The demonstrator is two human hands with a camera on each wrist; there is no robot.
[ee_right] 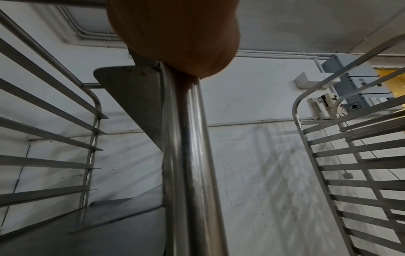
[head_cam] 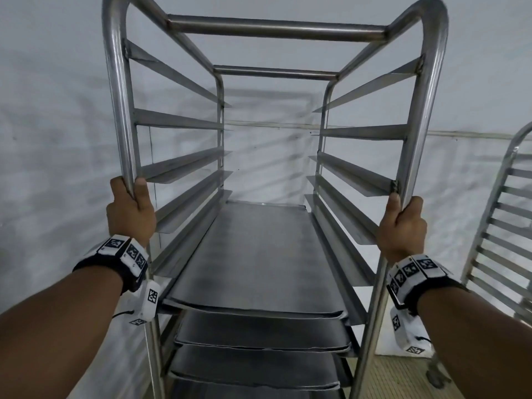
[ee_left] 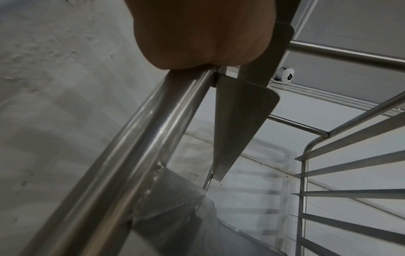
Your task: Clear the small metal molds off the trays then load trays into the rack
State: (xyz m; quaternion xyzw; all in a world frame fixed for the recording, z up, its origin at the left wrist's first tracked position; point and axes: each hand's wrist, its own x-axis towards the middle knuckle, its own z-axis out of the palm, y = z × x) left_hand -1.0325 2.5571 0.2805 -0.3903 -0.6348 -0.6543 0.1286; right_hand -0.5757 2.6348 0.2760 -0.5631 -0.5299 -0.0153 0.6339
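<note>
A tall steel tray rack [head_cam: 276, 30] stands in front of me against a white wall. Several dark flat trays [head_cam: 259, 254] sit on its lower runners, the top one bare, with no molds in view. My left hand [head_cam: 131, 208] grips the rack's front left post [ee_left: 140, 138]. My right hand [head_cam: 401, 226] grips the front right post [ee_right: 188, 155]. The upper runners [head_cam: 178, 122] hold nothing. In both wrist views the palm [ee_left: 197, 34] hides the fingers.
A second steel rack [head_cam: 506, 226] with bare runners stands close on the right, also seen as the second rack [ee_right: 350, 164] in the right wrist view. White walls lie behind and to the left. A tiled floor [head_cam: 403, 378] shows at the lower right.
</note>
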